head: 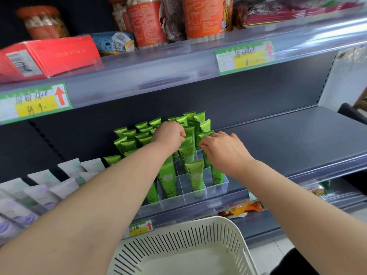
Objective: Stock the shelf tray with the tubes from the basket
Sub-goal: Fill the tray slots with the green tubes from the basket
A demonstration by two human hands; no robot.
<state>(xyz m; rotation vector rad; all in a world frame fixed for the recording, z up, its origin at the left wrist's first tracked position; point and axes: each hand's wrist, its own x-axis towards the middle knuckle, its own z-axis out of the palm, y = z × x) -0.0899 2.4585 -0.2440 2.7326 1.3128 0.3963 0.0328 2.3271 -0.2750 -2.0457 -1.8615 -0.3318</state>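
**Q:** Where do the green tubes point(193, 173) stand?
**A:** Centre of the frame; upright, cap down and crimped end up, in the cells of the clear tray point(223, 183) on the grey shelf point(297, 139); back rows packed, some front cells vacant.

**Q:** And the hands?
**A:** Left hand point(168, 133): fingers curled together, pinching one tube's crimped end; right hand point(224, 147), just beside it: fingers point(203, 143) likewise clamped on a neighbouring tube's top.

**Q:** How will a tube handle?
**A:** Judged light; soft-walled, so it dents under a squeeze; glossy, so probably slippery; best pinched at the stiff crimped end and lowered straight; neighbours may tip.

**Q:** Surroundings?
**A:** Cream basket point(228, 241), bottom centre, no tubes in its visible part; pale tubes point(39, 187), lower left.
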